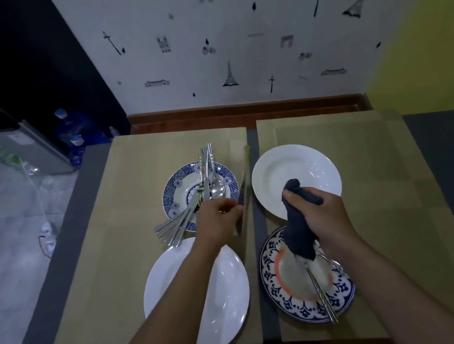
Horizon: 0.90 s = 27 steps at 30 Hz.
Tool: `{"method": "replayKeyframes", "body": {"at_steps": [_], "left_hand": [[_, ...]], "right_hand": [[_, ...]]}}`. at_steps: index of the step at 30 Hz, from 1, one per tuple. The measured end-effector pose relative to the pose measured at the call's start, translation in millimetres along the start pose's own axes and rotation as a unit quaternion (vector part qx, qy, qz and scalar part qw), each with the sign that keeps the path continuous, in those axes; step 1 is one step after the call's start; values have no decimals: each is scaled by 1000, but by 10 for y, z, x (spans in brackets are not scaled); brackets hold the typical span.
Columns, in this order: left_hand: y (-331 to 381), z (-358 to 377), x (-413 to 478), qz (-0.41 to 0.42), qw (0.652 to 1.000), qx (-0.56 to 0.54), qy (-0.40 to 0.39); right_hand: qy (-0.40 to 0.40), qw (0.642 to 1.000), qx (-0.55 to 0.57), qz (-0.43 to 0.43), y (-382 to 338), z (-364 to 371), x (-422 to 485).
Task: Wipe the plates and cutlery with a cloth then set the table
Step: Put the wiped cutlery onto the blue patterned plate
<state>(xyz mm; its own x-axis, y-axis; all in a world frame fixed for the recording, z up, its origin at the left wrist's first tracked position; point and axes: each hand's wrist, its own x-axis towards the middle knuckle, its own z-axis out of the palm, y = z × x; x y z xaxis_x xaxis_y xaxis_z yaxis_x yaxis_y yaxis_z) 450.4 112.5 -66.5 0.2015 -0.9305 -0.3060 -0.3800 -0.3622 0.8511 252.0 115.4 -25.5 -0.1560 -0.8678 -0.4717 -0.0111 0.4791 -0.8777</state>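
A dark blue cloth (300, 237) is gripped by the right hand (321, 211) over the orange-ringed plate (282, 291) and is wrapped round cutlery (319, 291) — its long axis runs toward the near edge of the placemat (390, 204). Beyond that plate's left rim, a blurred knife-like piece (242, 196) is pinched by the left hand (217, 221), pointed away. Bare placemat is left to the right of that plate.
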Motion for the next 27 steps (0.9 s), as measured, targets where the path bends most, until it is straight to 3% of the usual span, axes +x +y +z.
{"method": "replayKeyframes", "body": {"at_steps": [6, 12, 27], "left_hand": [[-197, -30, 573, -41, 994, 47, 88], [-363, -17, 970, -65, 988, 77, 114], [-460, 5, 1122, -18, 981, 176, 82]], "right_hand": [[26, 1000, 3, 16, -41, -59, 163], [34, 999, 20, 7, -59, -129, 312], [49, 997, 56, 18, 0, -253, 468]]}}
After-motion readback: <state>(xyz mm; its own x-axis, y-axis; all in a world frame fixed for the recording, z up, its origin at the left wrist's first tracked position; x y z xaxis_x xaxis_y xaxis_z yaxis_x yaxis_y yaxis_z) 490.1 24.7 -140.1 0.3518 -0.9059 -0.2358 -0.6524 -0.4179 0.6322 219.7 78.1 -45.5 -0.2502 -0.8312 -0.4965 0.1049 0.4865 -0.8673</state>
